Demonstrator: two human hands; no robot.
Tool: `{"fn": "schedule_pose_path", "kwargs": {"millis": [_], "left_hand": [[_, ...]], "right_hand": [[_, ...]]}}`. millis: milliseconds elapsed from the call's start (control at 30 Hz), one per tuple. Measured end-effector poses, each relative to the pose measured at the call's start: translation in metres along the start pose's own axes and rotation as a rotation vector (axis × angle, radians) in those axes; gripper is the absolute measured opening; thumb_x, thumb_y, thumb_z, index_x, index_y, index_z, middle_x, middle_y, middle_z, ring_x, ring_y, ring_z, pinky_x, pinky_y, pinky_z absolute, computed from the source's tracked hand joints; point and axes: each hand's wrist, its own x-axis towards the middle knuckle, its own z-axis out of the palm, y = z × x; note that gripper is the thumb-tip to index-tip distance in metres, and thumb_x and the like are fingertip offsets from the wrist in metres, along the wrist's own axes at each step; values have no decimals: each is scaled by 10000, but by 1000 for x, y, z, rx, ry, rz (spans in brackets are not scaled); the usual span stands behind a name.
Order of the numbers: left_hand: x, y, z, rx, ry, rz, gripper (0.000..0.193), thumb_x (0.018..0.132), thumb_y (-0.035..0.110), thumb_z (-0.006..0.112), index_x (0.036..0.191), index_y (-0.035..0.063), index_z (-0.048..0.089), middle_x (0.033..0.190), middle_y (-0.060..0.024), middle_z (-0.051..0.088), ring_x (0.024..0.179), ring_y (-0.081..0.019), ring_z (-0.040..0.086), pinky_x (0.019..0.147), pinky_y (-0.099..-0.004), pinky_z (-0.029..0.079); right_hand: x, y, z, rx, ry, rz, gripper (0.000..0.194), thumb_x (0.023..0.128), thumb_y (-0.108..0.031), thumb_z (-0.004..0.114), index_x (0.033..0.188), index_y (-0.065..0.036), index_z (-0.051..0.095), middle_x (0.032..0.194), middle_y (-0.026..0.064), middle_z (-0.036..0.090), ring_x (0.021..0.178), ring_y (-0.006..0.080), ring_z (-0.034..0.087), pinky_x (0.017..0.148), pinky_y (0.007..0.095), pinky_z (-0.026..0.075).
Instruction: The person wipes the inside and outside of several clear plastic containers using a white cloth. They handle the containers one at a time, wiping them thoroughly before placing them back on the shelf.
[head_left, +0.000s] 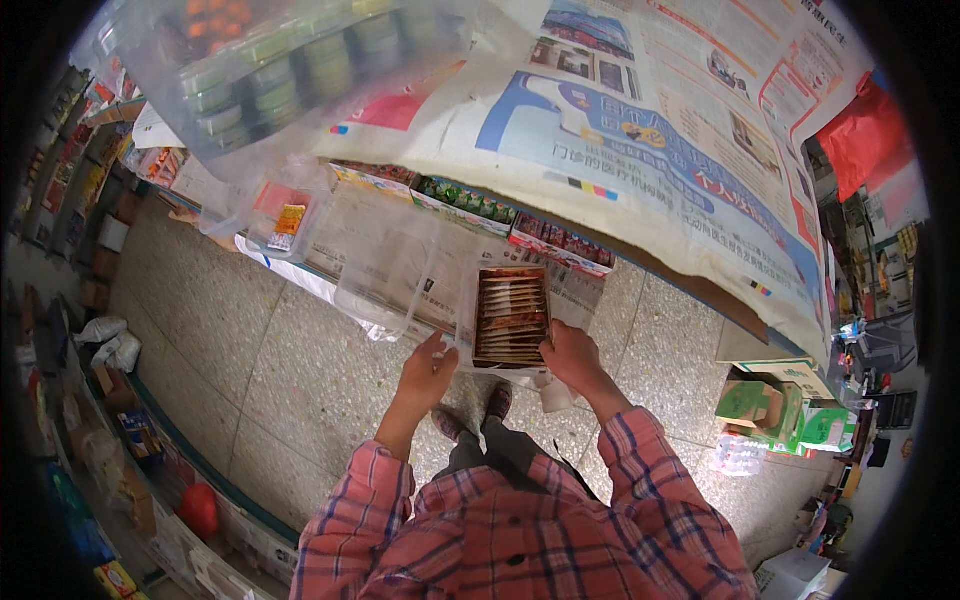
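Note:
A cardboard box packed with a row of thin sachets sits inside a clear plastic bin on the newspaper-lined lower shelf. My right hand is at the box's near right corner, fingers curled against its edge; how firmly it grips cannot be told. To the left of the bin, my left hand is held with thumb and fingers apart and nothing between them. Beyond it stands an empty-looking clear bin. Farther left, another clear bin holds an orange-and-white packet.
Candy-like packs fill display boxes at the shelf's back. Above juts a newspaper-covered upper surface with stacked jars in a clear container. Stocked shelves line the left; green cartons stand on the floor at right.

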Motion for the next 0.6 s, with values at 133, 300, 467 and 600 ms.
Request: {"fn": "schedule_pose_path", "kwargs": {"millis": [133, 300, 467, 600], "left_hand": [[-6, -28, -4, 87, 54, -46, 550, 832, 255, 598, 1268, -45, 451, 1107, -228, 585, 825, -268, 638, 741, -351, 505], [-3, -50, 12, 152, 129, -150, 635, 819, 316, 620, 1298, -44, 410, 1104, -227, 580, 864, -284, 628, 773, -356, 493], [5, -49, 35, -327, 38, -524, 865, 812, 387, 643, 1427, 41, 144, 1273, -168, 461, 1034, -277, 538, 764, -395, 491], [15, -50, 52, -669, 26, -642, 798, 864, 270, 591, 1445, 129, 62, 1341, -208, 366, 1068, -357, 515, 717, -401, 542]], "right_hand": [[13, -3, 17, -31, -24, 10, 260, 800, -219, 498, 946, -5, 513, 865, 232, 628, 808, 393, 615, 725, 492, 490], [14, -8, 31, -44, -59, 45, 418, 871, -353, 494, 1105, -7, 498, 845, 219, 638, 825, 392, 621, 722, 471, 497], [-1, 8, 16, 74, -39, 81, 481, 880, -411, 496, 1173, -30, 506, 877, 196, 654, 834, 366, 631, 733, 451, 497], [-19, 28, 0, 178, -37, 104, 416, 877, -390, 498, 1061, -28, 592, 891, 170, 662, 835, 344, 637, 746, 430, 495]]}}
